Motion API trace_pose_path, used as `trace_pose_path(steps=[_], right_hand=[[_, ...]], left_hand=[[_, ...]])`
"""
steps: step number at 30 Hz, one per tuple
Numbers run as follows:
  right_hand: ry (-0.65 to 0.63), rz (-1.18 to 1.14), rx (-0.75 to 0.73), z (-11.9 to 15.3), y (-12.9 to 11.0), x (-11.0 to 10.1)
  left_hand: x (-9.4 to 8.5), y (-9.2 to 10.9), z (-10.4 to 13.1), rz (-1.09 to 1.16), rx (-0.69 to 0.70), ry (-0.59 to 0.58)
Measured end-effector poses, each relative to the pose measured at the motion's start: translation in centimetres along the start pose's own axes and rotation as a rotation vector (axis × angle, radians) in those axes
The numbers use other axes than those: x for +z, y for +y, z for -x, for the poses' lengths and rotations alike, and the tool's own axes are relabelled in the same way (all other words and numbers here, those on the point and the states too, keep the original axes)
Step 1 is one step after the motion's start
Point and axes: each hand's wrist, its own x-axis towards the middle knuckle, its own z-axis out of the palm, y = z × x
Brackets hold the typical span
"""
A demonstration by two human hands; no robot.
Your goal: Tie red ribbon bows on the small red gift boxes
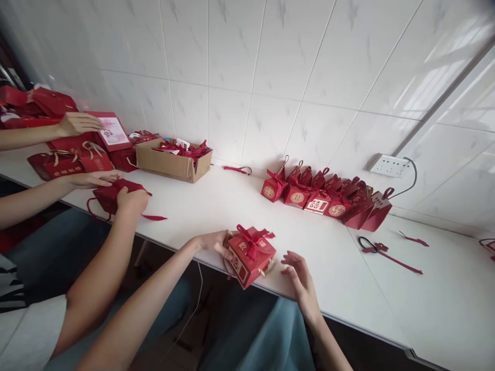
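A red gift box (pixel 250 256) with a red ribbon bow on top and cord handles is tilted at the front edge of the white table. My left hand (pixel 215 243) grips its left side, fingers partly hidden behind the box. To the right of the box, my right hand (pixel 298 273) is raised with its fingers apart and curled a little, touching nothing. Farther back stands a row of small red boxes (pixel 297 197) with ribbons and loops.
Beside me, a co-worker's hands (pixel 133 201) hold a red box (pixel 106 198). Another hand (pixel 79 123) touches a card at the far left. A cardboard box (pixel 166 164) holds ribbons. Loose ribbon (pixel 398 262) lies at right, below a wall socket (pixel 390 166).
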Motion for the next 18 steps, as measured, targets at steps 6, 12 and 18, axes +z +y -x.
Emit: trace_pose_path(steps=[6,12,18], right_hand=[[0.029,0.129,0.026,1.0,-1.1,-0.2],[0.148,0.119,0.027,1.3,-1.0,-3.1],[-0.129,0.038,-0.075,-1.5,-1.9,-2.5]], left_hand=[[5.7,-0.8,1.9,-0.029,-0.12,-0.131],[7.2,-0.1,9.8,0.033,0.009,0.188],[10.5,-0.4,11.0,0.154,0.025,0.01]])
